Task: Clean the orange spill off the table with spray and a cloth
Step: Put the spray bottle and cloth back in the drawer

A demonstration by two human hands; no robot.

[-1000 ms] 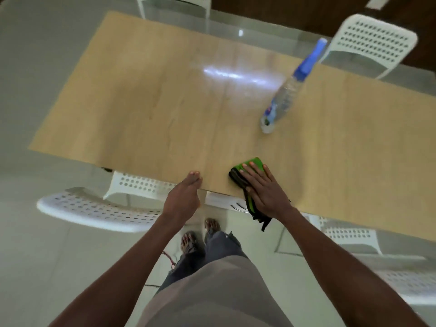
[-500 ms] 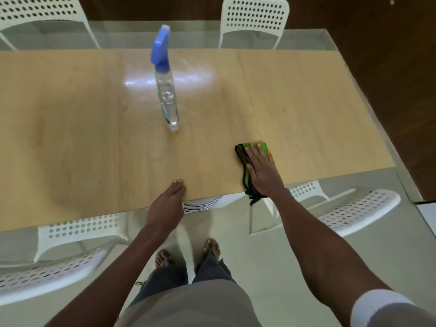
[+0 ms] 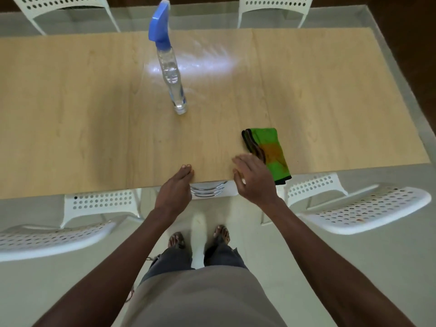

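Observation:
A folded green cloth (image 3: 270,152) with black edging and an orange-brown stain lies at the near edge of the wooden table (image 3: 94,114), one corner hanging over it. My right hand (image 3: 253,179) hovers just left of the cloth, fingers relaxed, holding nothing. My left hand (image 3: 175,188) rests its fingertips on the table's near edge. A clear spray bottle (image 3: 171,74) with a blue trigger head stands upright mid-table. No orange spill shows on the wood.
White perforated chairs stand at the near left (image 3: 54,234), the near right (image 3: 361,206) and along the far side (image 3: 273,8). A bright light reflection (image 3: 207,64) lies on the table beyond the bottle. Pale floor tiles surround the table.
My right hand has lifted off the cloth and drawn back to its left, leaving the stained cloth uncovered. The view has swung to face the table squarely. My left hand stays at the edge.

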